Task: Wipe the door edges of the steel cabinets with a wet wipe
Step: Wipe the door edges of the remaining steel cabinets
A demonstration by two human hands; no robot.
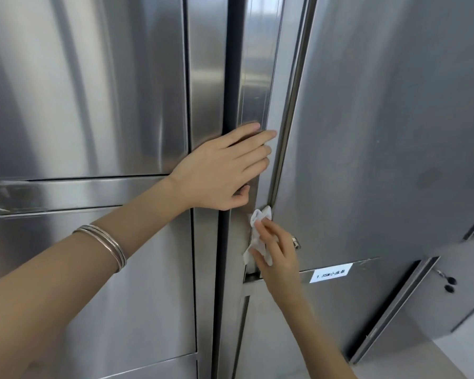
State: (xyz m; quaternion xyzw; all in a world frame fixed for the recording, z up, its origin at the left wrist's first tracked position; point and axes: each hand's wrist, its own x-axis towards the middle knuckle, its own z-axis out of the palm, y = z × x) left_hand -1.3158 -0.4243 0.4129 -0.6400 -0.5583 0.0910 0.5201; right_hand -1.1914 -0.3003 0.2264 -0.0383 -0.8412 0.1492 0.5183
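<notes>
Two hands at frame centre, against steel doors. Left hand [222, 170], fingers spread and flat, grasping nothing, pressed on the narrow strip beside the dark vertical gap [227, 132]. Bangles [107, 243] on that wrist, left of centre. Right hand [277, 253] just below, pinching a crumpled white wipe [259, 233] between thumb and fingers. Wipe pushed against the door edge [281, 170], low on the open right door [381, 132], upper right of frame. Small keyhole knob [296, 242] just right of the knuckles. White label [331, 273] below on the horizontal band, lower right of centre.
</notes>
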